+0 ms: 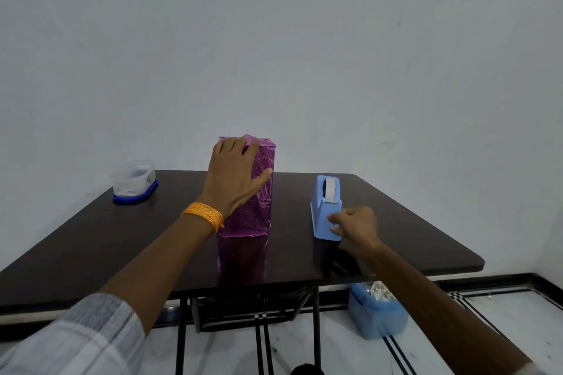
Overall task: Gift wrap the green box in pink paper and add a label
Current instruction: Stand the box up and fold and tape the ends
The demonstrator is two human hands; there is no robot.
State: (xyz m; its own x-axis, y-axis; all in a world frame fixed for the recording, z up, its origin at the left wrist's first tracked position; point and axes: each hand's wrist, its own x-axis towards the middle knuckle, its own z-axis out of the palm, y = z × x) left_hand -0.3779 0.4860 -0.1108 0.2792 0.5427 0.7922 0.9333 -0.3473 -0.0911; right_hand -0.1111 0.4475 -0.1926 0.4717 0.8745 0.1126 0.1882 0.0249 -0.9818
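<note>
A tall box wrapped in shiny pink paper stands upright on the dark table, its top folds sticking up a little. My left hand lies flat against the box's front and upper face, fingers straight over the top edge, thumb spread to the right. A light blue tape dispenser with a white roll stands to the box's right. My right hand has its fingers curled at the dispenser's near end, pinching at the tape by the cutter. No green of the box shows.
A clear plastic container on a blue lid sits at the table's far left corner. Under the table's right side a blue bin with white scraps stands on the tiled floor. A white wall rises right behind the table.
</note>
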